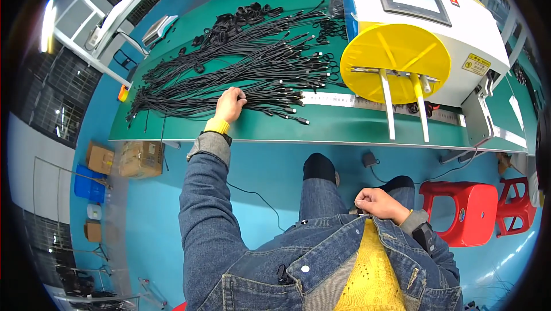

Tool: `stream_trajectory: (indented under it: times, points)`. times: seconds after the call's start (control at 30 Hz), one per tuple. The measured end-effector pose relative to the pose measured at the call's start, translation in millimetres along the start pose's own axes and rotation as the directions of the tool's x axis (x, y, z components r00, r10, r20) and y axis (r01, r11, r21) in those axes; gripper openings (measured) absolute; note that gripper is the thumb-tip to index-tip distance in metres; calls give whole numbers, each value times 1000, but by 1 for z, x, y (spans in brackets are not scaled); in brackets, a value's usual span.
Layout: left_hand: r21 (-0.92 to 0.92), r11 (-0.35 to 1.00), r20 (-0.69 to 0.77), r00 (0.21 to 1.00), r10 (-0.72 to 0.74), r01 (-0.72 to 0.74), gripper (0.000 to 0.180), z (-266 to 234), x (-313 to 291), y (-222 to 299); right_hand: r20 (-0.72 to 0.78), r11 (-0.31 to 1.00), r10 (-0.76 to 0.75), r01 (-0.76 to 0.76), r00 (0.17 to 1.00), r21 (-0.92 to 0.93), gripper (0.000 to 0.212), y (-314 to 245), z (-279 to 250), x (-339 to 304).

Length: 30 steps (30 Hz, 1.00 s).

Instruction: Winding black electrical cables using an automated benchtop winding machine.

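Many black cables [195, 84] with plug ends lie fanned out across the green table. My left hand [231, 105] rests over the near edge of this spread, fingers pinched together on a black cable; the exact grip is partly hidden by the hand. Down at my lap, by the hem of my denim jacket, is my right hand [383, 205]. Its fingers are curled closed, and a small bit of something pale and dark shows at the fingertips, too small to name.
At the right stands a white machine [476, 35] with a screen and a yellow disc [367, 53] bearing two metal prongs. A steel ruler [338, 100] runs along the table. Coiled black cables [229, 24] sit farther back. Red stools [468, 213] and cardboard boxes [140, 159] are on the floor.
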<state>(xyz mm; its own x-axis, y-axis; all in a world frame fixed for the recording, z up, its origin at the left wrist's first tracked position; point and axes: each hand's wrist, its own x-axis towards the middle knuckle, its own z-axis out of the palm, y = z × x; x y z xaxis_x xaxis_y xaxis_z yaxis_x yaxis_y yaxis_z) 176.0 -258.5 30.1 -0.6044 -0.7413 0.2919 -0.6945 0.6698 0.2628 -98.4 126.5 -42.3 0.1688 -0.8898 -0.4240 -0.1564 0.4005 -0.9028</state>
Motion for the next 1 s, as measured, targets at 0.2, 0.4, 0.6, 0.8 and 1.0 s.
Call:
stream_trajectory:
  times: [0.2, 0.4, 0.6, 0.8, 1.0]
  points:
    - [76, 997, -66, 998, 2, 4, 14, 5, -4, -1, -32, 996, 17, -14, 999, 92, 15, 2, -3, -13]
    - [-51, 997, -142, 988, -63, 56, 13, -13, -14, 4, -25, 994, 0, 3, 1000, 107, 13, 4, -3, -11]
    - [83, 988, -357, 922, 152, -130, 12, -37, -20, 23, -27, 994, -22, 25, 999, 108, 13, 4, -3, -11]
    - [-228, 921, -376, 901, 217, -317, 7, -72, -64, 111, -93, 986, 35, -19, 995, 168, 16, 1, -12, -16]
    - [-362, 899, -269, 951, 153, -247, 9, -66, -124, 159, -408, 837, -461, 538, 788, 94, 39, -52, -10, -18]
